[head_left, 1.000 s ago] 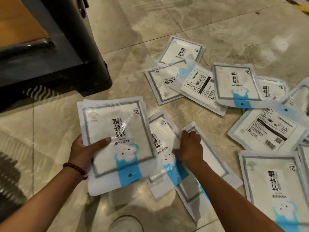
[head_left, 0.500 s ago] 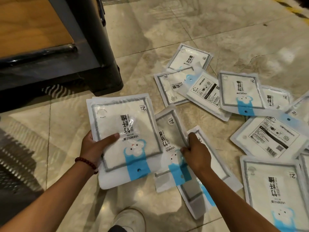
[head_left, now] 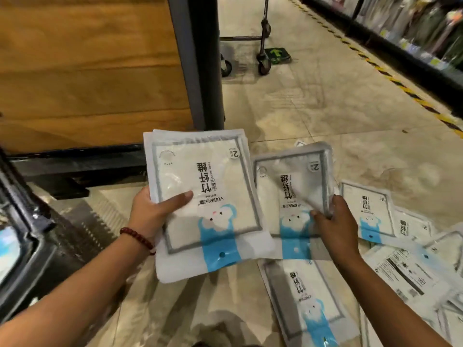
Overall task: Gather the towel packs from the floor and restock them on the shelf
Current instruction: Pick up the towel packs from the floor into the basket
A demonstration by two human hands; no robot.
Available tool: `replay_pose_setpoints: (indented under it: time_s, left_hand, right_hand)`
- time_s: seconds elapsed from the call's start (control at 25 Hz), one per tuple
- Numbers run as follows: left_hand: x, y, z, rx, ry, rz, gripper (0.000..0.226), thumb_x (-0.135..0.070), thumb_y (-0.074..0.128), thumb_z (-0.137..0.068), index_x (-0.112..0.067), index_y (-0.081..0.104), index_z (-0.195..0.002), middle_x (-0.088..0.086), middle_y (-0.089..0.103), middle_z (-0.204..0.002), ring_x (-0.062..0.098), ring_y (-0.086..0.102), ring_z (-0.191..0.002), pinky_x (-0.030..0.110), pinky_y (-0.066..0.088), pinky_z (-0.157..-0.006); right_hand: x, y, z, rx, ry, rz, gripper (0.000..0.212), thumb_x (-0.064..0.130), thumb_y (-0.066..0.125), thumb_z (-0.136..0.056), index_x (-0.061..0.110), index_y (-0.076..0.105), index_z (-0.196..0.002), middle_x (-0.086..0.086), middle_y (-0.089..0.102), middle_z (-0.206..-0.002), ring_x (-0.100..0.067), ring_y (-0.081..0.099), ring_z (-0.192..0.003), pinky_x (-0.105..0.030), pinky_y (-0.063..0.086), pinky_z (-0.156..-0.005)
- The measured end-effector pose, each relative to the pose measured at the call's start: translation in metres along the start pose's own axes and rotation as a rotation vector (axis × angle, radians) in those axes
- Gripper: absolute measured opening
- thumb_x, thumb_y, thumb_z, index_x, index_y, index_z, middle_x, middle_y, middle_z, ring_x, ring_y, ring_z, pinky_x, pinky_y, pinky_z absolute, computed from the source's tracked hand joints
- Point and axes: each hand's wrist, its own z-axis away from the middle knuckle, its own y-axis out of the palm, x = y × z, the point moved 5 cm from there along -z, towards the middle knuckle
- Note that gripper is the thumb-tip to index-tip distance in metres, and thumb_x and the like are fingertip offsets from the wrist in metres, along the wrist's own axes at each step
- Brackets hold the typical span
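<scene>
My left hand (head_left: pixel 155 211) grips a small stack of white towel packs (head_left: pixel 203 196) with blue tabs, thumb lying across the top pack, held above the floor. Just to the right, my right hand (head_left: pixel 333 221) holds one more towel pack (head_left: pixel 290 189) by its right edge, lifted off the floor and beside the stack. Another pack (head_left: pixel 305 296) lies flat on the floor under my right arm. Several more packs (head_left: pixel 365 209) are scattered on the floor at the right. The wooden shelf board (head_left: pixel 87 71) with a dark metal frame fills the upper left.
A dark shelf post (head_left: pixel 200 61) stands just behind the stack. A wheeled cart (head_left: pixel 263 56) stands farther down the aisle. Stocked shelving (head_left: pixel 413 28) with a yellow-black floor stripe runs along the right. A dark crate edge (head_left: pixel 25 221) sits at the left.
My right hand has lifted a pack off the floor and brought it up beside the stack. The view has tilted upward, showing the shelf and aisle.
</scene>
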Motion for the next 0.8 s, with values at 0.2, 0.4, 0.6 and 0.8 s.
replay_pose_setpoints:
  time_s: [0.2,0.4,0.6,0.8]
  left_hand:
    - [-0.114,-0.078,0.039,-0.125,0.178,-0.013,0.074,-0.03,0.091,-0.037,-0.013,0.064,-0.105,0.003,0.074,-0.093,0.018,0.071,-0.081,0.027,0.057,-0.061]
    - [-0.18,-0.173,0.091,-0.349,0.289,-0.023,0.049,-0.01,0.083,-0.054,-0.016,0.066,-0.099,0.006,0.072,-0.097,0.016,0.071,-0.08,0.031,0.059,-0.067]
    - [-0.193,-0.264,0.135,-0.551,0.308,0.013,0.045,-0.014,0.082,-0.056,-0.013,0.066,-0.099,-0.001,0.075,-0.084,0.015,0.071,-0.073,0.028,0.057,-0.06]
    - [-0.159,-0.346,0.161,-0.725,0.256,0.042,0.043,-0.008,0.082,-0.058,-0.013,0.066,-0.097,0.001,0.074,-0.088,0.017,0.071,-0.074,0.033,0.059,-0.064]
  right_hand:
    - [0.136,-0.013,0.002,0.066,-0.259,-0.196,0.013,0.007,0.065,-0.083,0.011,0.052,-0.083,0.007,0.052,-0.071,0.002,0.051,-0.061,-0.012,0.036,-0.053]
    - [0.255,0.008,0.026,0.184,-0.408,-0.348,0.013,0.009,0.066,-0.083,0.008,0.058,-0.093,0.002,0.058,-0.08,-0.01,0.054,-0.068,-0.028,0.041,-0.059]
    - [0.345,0.056,0.071,0.3,-0.502,-0.456,0.02,0.01,0.065,-0.084,0.01,0.058,-0.103,-0.001,0.061,-0.096,-0.011,0.058,-0.082,-0.016,0.043,-0.058]
    - [0.4,0.127,0.123,0.35,-0.624,-0.345,0.016,0.016,0.064,-0.085,0.013,0.054,-0.097,0.004,0.058,-0.09,-0.02,0.057,-0.084,-0.029,0.045,-0.061]
